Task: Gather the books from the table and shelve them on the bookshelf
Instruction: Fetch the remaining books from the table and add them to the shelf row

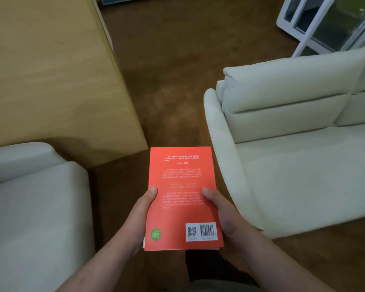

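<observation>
Red paperback (182,199) (back cover up) sits above brown floor (167,91). Left hand (142,216) and right hand (221,216) grip its sides, thumbs on top.

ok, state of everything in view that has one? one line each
red book: closed, back cover up, carried off any surface between both hands
left hand: grips the book's left edge, thumb on the cover
right hand: grips the book's right edge, thumb on the cover
glass door: cropped and blurred, cannot tell if open or closed
sofa: back cushion upright in place
</observation>
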